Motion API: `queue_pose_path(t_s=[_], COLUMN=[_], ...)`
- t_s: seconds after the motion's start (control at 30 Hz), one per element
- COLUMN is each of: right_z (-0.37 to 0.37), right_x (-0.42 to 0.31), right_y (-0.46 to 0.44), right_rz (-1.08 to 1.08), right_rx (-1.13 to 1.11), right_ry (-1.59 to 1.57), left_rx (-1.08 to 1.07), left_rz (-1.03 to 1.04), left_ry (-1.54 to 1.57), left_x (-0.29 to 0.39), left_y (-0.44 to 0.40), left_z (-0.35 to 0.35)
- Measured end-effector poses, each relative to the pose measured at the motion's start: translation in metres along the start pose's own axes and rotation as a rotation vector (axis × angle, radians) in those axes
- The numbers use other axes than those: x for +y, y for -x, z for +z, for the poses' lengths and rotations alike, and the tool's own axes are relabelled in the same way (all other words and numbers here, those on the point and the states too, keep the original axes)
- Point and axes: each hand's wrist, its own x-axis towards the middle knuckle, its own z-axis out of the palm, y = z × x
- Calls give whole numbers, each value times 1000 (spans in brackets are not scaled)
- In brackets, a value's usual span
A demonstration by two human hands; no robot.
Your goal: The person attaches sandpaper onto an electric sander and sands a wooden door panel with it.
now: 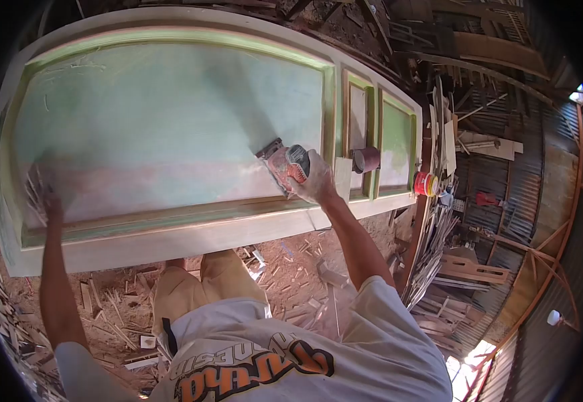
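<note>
A red and black electric sander (287, 166) stands on the pale green panel of a large door (171, 120), near the panel's lower right part. My right hand (317, 179) is wrapped round the sander's body from the right. At the far left, my left hand (40, 193) lies with fingers spread on the dusty panel near its lower left corner, holding nothing. The panel has a pinkish band along its lower side and a green moulding around it.
A roll of sandpaper (366, 159) rests on the door's smaller panels. A red and yellow can (425, 183) stands at its right end. Wood offcuts (107, 308) litter the ground, and stacked timber (432, 248) lies to the right.
</note>
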Motion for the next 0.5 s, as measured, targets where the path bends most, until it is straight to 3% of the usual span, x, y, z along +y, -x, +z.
queue_pose_path(t_s=[0.07,0.13,0.23,0.27,0.3,0.33,0.4,0.5], right_z=[2,-2,-10,-10,-10,-13,-20,-35], right_x=[5,15,28,38,48,55,61,69], right_y=[-3,-31,-90,-113,-136,-159,-207,-256], right_rz=[102,104,166,163,162,153,257,239], right_rx=[-42,-39,-63,-48,-36,-48,-117,-96], right_ry=[-24,-8,67,62,58,57,-3,48], left_rx=[108,-37,-49,-196,-347,-232,-235,-195], left_rz=[-51,-216,-377,-430,-483,-491,-504,-494], left_ry=[44,22,12,-33,-75,-18,-22,-14], left_x=[63,141,251,278,299,313,321,320], left_y=[22,34,17,9,3,-2,-5,-10], left_z=[-21,-46,-103,-117,-125,-130,-133,-135])
